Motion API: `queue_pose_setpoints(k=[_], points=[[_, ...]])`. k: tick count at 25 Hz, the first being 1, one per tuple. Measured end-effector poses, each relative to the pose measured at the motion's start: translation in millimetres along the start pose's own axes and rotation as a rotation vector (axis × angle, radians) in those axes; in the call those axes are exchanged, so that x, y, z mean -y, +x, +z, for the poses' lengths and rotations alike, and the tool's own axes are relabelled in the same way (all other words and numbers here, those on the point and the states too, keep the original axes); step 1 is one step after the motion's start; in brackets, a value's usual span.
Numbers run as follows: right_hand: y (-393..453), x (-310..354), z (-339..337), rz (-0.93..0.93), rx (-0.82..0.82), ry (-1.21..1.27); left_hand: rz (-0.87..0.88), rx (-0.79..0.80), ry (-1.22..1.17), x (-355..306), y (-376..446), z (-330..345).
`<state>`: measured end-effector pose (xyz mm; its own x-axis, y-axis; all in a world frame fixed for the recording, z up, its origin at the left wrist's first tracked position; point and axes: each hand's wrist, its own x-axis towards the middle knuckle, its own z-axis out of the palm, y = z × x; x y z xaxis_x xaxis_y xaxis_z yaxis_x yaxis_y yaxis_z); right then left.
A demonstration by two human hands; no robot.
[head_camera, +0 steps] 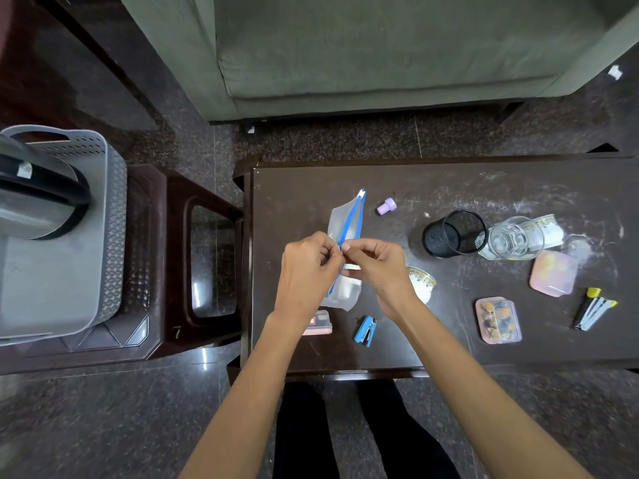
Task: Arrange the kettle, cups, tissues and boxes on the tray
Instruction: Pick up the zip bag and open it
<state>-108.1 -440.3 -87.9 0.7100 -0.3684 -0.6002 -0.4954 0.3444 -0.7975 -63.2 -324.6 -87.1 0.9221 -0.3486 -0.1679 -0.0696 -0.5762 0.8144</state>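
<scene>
Both hands pinch a clear zip pouch [345,223] at its blue zipper, left hand [306,267] and right hand [375,267] touching, above the surface [518,181]; glass cup [515,238], patterned cup [422,283] and boxes [498,319] lie loose there; the kettle [38,191] sits in a grey basket [107,216]; arranging looks barely begun.

Counted around the dark table [432,347]: two hands [307,267] [375,267], one zip pouch [347,223], two patterned cups [423,283] [549,229], one glass [515,238], one mesh holder [454,233], two pink boxes [498,319] [553,273], one stapler [365,330]. Left of it, one grey basket [86,236].
</scene>
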Motion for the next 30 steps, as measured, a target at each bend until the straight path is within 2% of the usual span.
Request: queue_pose_setpoints(k=[3, 6, 9, 12, 15, 17, 20, 25, 28, 30], points=[[2, 2, 8, -0.026, -0.102, -0.14, -0.078, -0.062, -0.057, -4, -3, 4], [5, -3, 2, -0.103, -0.215, -0.316, -0.184, -0.2, -0.148, 5, 1, -1], [3, -10, -7, -0.246, -0.23, -0.59, -0.118, -0.173, -0.096, 16, 7, -7], [3, -11, -5, -0.482, -0.187, -0.935, 0.044, -0.044, -0.005, 14, 6, -4], [11, -9, -6, -0.859, -0.149, -1.25, 0.107, -0.03, 0.033, 16, 9, -2], [19, -8, -12, -1.054, -0.113, -1.291, 0.119, -0.023, 0.027, 18, 12, -4], [35, -7, -22, -1.229, -0.081, -1.375, 0.085, 0.029, -0.039, 14, 13, -9], [39, 9, -25, -1.311, -0.076, -1.419, 0.13, 0.052, 0.045, 6, 17, -17], [33, 13, -26, -1.302, 0.092, -1.451, 0.135, 0.033, 0.186, 3, 19, -23], [25, 14, -25, -1.205, 0.236, -1.56, 0.13, -0.008, 0.259, -2, 21, -28]])
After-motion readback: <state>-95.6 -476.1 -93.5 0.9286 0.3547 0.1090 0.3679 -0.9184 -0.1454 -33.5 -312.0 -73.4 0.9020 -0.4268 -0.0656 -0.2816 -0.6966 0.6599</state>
